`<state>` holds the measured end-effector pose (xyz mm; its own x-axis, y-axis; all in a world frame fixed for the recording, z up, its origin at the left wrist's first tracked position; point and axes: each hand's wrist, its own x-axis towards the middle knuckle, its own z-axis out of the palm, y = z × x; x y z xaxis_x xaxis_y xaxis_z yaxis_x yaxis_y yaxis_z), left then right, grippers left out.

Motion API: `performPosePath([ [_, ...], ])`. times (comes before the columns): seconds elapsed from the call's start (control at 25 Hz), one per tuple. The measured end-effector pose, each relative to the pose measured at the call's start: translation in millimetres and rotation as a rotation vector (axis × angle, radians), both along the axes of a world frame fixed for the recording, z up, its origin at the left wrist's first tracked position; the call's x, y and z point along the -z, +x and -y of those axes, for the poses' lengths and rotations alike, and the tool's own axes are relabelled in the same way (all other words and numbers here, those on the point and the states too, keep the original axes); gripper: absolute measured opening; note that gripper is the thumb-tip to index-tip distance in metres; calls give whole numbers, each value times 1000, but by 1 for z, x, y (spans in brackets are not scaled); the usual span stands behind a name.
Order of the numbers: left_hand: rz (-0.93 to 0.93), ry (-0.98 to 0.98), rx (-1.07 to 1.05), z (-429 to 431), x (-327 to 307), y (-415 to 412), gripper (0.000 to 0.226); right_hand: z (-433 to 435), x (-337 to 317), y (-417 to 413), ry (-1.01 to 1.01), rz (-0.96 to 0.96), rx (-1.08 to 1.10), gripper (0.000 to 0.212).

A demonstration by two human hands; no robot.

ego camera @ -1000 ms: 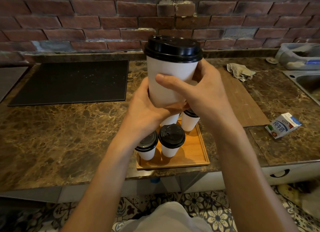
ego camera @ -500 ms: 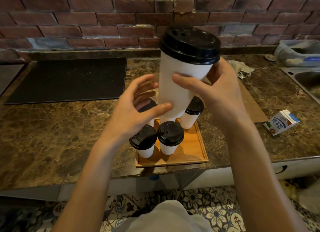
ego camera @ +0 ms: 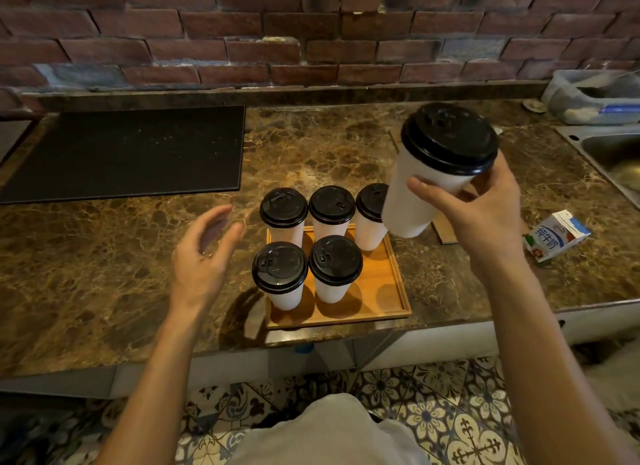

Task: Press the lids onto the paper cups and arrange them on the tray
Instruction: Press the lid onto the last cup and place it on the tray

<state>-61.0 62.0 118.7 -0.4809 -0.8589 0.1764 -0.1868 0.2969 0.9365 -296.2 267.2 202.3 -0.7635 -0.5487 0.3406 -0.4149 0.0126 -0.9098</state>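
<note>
My right hand (ego camera: 481,215) grips a white paper cup (ego camera: 412,201) with a black lid (ego camera: 450,137), tilted in the air above the tray's back right corner. Several lidded white cups stand on the wooden tray (ego camera: 389,291): three in the back row (ego camera: 331,208) and two in the front row (ego camera: 280,274). The tray's front right part is bare. My left hand (ego camera: 204,256) hovers left of the tray with relaxed fingers and holds nothing.
A black mat (ego camera: 124,152) lies at the back left of the marble counter (ego camera: 86,256). A milk carton (ego camera: 554,236) lies to the right, with a wooden board (ego camera: 445,230) behind my right hand. A sink (ego camera: 613,159) and a plastic tub (ego camera: 595,97) sit far right.
My left hand has let go of the cup and dropped away to the left. My right hand has carried the lidded cup to the right and lower.
</note>
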Motion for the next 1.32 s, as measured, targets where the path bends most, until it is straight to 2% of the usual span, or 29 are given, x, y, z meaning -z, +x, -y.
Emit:
performPosePath([
  [0.24,287,-83,-135,1,75,19,39,-15,60,-11,93,73,76,89],
  [0.36,464,-23,-96,-2,108,30,43,-20,90,-14,150,134,75,91],
  [0.56,645,37,11,-9,145,40,49,-23,130,-10,228,224,45,93],
  [0.76,916,-185,96,-25,167,43,61,-21,155,-2,249,269,42,91],
  [1.0,1007,-241,75,-29,170,42,61,-16,173,7,263,296,26,88],
  [1.32,980,-218,53,-29,169,40,60,-17,186,16,295,305,43,96],
])
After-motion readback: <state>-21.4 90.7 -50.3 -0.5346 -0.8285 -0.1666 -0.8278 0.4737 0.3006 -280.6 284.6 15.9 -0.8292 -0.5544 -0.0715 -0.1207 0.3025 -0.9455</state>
